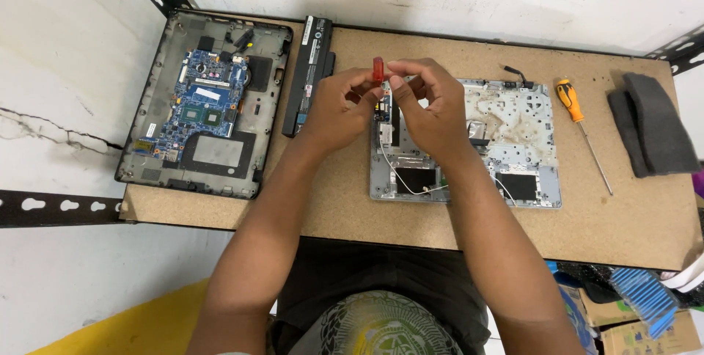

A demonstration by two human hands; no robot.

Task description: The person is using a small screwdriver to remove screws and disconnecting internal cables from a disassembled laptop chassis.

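Two hands up over the middle of the worktop (330, 208), both pinching the same little red-handled tool (378, 70). From my feed the left hand (339, 109) has its fingertips closed on the red handle from the left, and the right hand (431, 109) is curled in from the other side, fingers meeting at the top of it. Handle stands roughly upright, long axis pointing down toward the grey laptop base (506, 142) lying right under the right hand. Can't make out the tip, the fingers cover it. Neither hand is clearly nearer, they meet on it.

Off to the left there's an opened laptop chassis (150, 98) with a blue board (202, 102), and a black battery pack (309, 72) just beside it. An orange screwdriver (576, 116) lies well apart on the right, near some dark foam pads (656, 124).
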